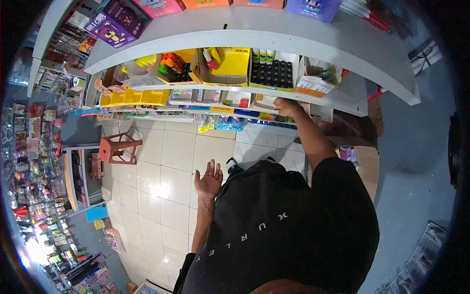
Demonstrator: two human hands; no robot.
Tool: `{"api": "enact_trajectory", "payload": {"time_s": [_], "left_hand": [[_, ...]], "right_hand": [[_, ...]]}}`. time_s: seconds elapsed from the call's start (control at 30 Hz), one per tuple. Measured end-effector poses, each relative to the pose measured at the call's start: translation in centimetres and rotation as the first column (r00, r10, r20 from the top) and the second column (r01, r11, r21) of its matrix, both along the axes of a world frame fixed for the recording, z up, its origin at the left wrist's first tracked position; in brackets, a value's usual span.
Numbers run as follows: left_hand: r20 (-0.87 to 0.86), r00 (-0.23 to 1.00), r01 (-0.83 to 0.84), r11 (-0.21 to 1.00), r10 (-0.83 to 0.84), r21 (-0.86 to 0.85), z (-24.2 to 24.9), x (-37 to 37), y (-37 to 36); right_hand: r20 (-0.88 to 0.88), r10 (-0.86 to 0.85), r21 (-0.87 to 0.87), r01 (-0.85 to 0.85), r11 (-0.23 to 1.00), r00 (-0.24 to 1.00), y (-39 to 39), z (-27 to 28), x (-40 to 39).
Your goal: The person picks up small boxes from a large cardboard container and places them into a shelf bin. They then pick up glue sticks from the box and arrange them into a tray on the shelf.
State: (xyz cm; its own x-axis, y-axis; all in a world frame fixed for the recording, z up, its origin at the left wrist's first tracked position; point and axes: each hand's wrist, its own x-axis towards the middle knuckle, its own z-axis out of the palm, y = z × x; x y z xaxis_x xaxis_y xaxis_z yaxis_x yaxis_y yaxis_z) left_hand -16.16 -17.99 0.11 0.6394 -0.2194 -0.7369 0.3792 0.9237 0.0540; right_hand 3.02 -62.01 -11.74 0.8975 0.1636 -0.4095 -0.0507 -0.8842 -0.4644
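Observation:
At the lower shelf, my right hand (pixel 288 107) reaches to a small white tray (pixel 264 101), its fingers bent at the tray's right part; what they hold, if anything, is hidden. My left hand (pixel 208 181) hangs over the tiled floor, palm up, fingers apart, holding nothing. Left of the right hand, another small tray holds a red item (pixel 244 102). Above it are a box of glue sticks (pixel 263 56) with a black holed insert and a yellow box (pixel 229 63) with a red-and-white item inside.
Purple "BRICKS" box (pixel 113 24) sits on the top shelf (pixel 220 40). A red stool (pixel 117 148) stands on the floor at left. Open cardboard box (pixel 364 169) is beside my right arm. Small packaged goods (pixel 44 191) hang along the left wall.

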Motion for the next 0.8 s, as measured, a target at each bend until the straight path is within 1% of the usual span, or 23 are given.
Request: {"api": "enact_trajectory", "payload": {"time_s": [0.07, 0.17, 0.27, 0.37, 0.47, 0.57, 0.67, 0.7, 0.8], "left_hand": [[-0.002, 1.000, -0.005, 1.000, 0.005, 0.010, 0.4, 0.1, -0.1], [-0.001, 1.000, -0.008, 1.000, 0.008, 0.024, 0.5, 0.0, -0.1], [-0.001, 1.000, -0.025, 1.000, 0.025, -0.001, 0.3, -0.2, 0.4], [0.005, 1.000, -0.018, 1.000, 0.018, -0.011, -0.1, -0.4, 1.0], [0.012, 1.000, 0.011, 1.000, -0.011, 0.018, 0.1, -0.3, 1.3], [0.025, 0.999, 0.040, 0.999, -0.040, 0.019, 0.4, -0.1, 1.8], [0.043, 0.996, 0.075, 0.997, -0.075, -0.005, 0.4, 0.3, 2.6], [0.036, 0.996, 0.081, 0.997, -0.080, -0.011, 0.4, 0.5, 2.8], [0.021, 0.994, 0.111, 0.993, -0.111, -0.032, 0.1, 1.3, 3.5]], "right_hand": [[0.002, 0.051, -0.093, -0.051, 0.994, 0.999, 0.1, 0.2, 0.0], [-0.079, 0.001, -0.152, -0.013, 0.988, 0.997, 1.2, 1.8, -0.6], [-0.092, -0.063, -0.169, 0.046, 0.985, 0.994, 1.9, 2.6, -0.6], [-0.107, -0.076, -0.190, 0.055, 0.980, 0.991, 2.3, 3.4, -0.7], [-0.133, -0.082, -0.217, 0.052, 0.975, 0.988, 2.2, 2.3, -0.4], [-0.107, -0.109, -0.210, 0.085, 0.974, 0.988, 2.2, 0.7, -1.0], [0.087, -0.187, -0.128, 0.198, 0.972, 0.978, 2.9, 0.8, -3.3], [0.206, -0.197, -0.068, 0.215, 0.974, 0.958, 3.1, 0.3, -4.5], [0.320, -0.420, 0.012, 0.439, 0.898, 0.849, 6.8, 1.8, -7.9]]}}
